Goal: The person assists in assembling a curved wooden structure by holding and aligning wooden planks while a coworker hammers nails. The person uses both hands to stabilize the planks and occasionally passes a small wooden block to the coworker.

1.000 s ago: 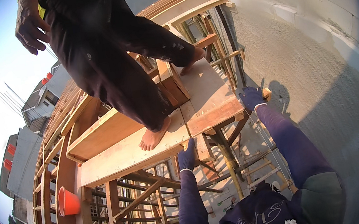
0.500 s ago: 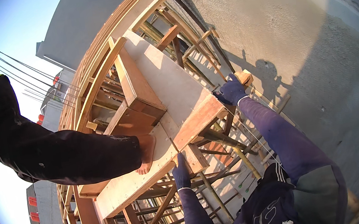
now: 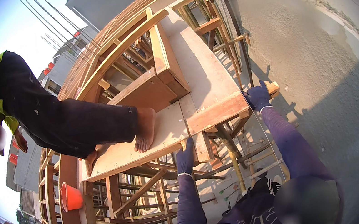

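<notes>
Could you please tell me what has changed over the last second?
The co-worker has stepped leftward: one bare foot has left the far board, and both now stand on the near board. Neither hand visibly takes or releases anything. The person's gloved left hand stays at the near board's edge, the right hand by the far board's corner; the orange bucket stays at the left.

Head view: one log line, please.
left hand: at wooden panel edge; right hand: beside timber end; co-worker's bare foot: on same panel
</notes>
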Motion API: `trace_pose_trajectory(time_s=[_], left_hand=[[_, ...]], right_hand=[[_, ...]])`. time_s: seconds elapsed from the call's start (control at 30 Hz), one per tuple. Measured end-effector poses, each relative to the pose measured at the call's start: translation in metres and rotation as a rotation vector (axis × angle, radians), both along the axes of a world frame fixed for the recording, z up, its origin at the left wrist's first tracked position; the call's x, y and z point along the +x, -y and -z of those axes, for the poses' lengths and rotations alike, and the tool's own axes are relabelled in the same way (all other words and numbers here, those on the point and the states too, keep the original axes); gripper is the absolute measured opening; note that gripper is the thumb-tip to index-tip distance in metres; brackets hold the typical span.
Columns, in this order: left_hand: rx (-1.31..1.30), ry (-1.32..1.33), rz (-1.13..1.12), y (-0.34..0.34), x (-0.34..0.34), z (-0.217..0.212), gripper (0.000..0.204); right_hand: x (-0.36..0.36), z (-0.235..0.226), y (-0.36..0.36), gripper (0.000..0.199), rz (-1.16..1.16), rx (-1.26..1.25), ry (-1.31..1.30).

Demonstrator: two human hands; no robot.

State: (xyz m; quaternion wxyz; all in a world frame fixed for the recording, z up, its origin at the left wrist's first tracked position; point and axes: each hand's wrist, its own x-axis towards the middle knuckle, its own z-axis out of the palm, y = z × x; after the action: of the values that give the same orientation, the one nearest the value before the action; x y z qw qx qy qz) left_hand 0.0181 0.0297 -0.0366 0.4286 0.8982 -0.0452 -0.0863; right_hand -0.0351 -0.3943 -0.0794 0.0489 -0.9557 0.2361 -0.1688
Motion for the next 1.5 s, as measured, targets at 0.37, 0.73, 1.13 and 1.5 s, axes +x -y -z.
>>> trace_pose_trajectory(time_s=[0.37, 0.73, 1.13, 1.5], left_hand=[[-0.129, -0.030, 0.015, 0.019, -0.024, -0.035, 0.079], [-0.078, -0.075, -0.029, 0.019, -0.021, -0.034, 0.074], [0.063, 0.058, 0.056, 0.017, 0.011, 0.045, 0.099], [0.340, 0.421, 0.194, 0.011, 0.023, 0.074, 0.038]], right_hand=[[-0.006, 0.019, 0.018, 0.018, -0.046, -0.080, 0.024], [-0.002, 0.033, 0.032, 0.015, -0.084, -0.138, 0.007], [-0.002, 0.042, 0.042, 0.019, -0.165, -0.232, 0.004], [0.009, 0.035, 0.036, 0.044, -0.139, -0.277, -0.102]])
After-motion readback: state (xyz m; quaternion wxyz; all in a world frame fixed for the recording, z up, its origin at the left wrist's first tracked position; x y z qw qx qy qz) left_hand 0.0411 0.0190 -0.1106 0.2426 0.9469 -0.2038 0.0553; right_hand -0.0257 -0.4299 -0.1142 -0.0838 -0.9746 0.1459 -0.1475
